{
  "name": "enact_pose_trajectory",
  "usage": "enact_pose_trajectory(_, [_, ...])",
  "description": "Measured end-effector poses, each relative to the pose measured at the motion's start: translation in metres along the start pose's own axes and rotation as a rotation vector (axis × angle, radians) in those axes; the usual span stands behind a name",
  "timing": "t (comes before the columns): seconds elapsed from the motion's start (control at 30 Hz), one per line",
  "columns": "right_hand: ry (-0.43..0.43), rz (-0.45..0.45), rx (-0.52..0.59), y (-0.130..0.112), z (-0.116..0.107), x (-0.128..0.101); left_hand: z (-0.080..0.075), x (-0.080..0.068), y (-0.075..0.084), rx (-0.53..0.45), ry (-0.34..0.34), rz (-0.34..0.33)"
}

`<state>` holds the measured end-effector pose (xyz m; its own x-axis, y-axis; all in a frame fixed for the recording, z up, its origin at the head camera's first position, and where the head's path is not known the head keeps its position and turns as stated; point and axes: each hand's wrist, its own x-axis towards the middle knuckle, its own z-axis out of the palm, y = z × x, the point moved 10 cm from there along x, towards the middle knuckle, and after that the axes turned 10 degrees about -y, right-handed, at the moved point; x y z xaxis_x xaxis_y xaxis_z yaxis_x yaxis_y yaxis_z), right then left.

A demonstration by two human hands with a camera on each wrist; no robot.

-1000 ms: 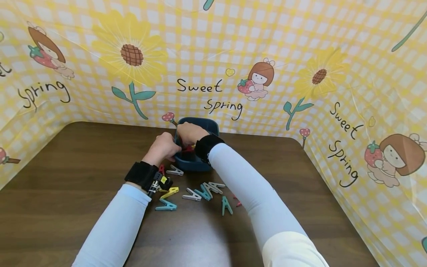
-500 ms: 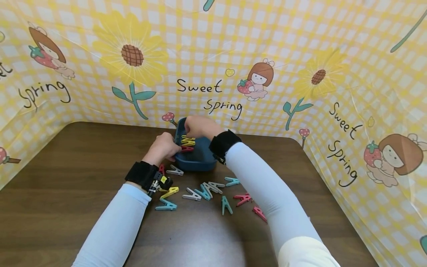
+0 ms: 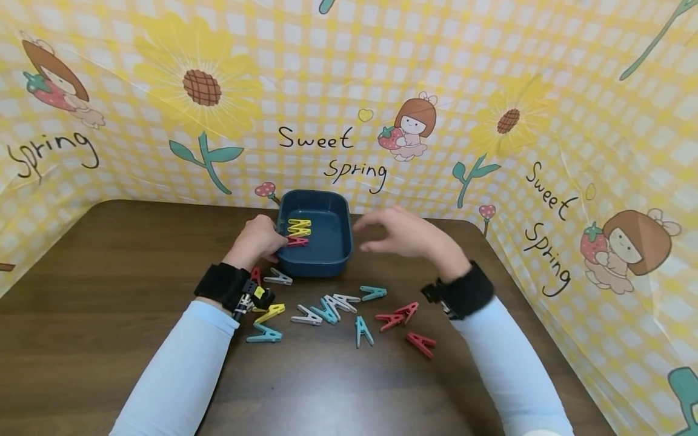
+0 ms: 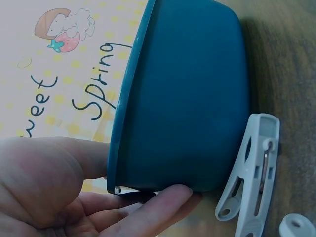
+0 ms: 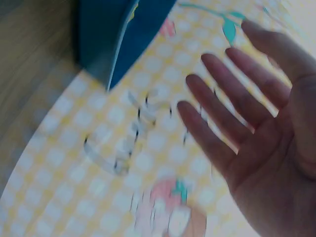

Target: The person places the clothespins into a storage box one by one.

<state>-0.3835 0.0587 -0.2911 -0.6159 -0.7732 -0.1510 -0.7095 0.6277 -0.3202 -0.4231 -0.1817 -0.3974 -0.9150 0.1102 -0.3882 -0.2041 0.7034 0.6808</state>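
Note:
A dark blue tub (image 3: 327,257) stands at the back of the brown table (image 3: 109,272). Two yellow clothespins (image 3: 299,226) and a red one (image 3: 297,241) are clipped on its left rim. My left hand (image 3: 268,237) grips that left rim; in the left wrist view its fingers (image 4: 158,210) lie under the tub wall (image 4: 187,98), with the thumb at the rim. My right hand (image 3: 382,233) hovers just right of the tub, fingers spread and holding nothing. In the right wrist view the open right hand (image 5: 256,113) is blurred, with a tub corner (image 5: 113,34) behind it.
Several loose clothespins lie in front of the tub: a white one (image 3: 278,279), a yellow one (image 3: 269,313), a teal one (image 3: 361,332), red ones (image 3: 398,315). A yellow checked backdrop (image 3: 349,72) walls the table at the back and sides.
My right hand has come out of the tub and swung to the right, now open. The clips stay on the rim. The left hand has kept its grip.

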Motion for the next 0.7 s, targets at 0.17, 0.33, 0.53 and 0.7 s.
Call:
enact_pose_trajectory(0.17, [-0.050, 0.062, 0.044, 0.015, 0.026, -0.066, 0.001, 0.001, -0.002, 0.001, -0.002, -0.010])
enact_pose_trajectory(0.33, [-0.173, 0.248, 0.099, 0.027, 0.065, -0.118, 0.003, 0.002, -0.001, 0.006, 0.006, -0.017])
enact_pose_trajectory(0.53, [-0.258, 0.468, 0.129, 0.037, 0.091, -0.148, 0.001, 0.000, 0.000, 0.009, 0.018, -0.021])
enact_pose_trajectory(0.7, [-0.288, 0.569, 0.133, 0.042, 0.104, -0.149, -0.001, -0.001, -0.001, 0.017, 0.024, -0.027])
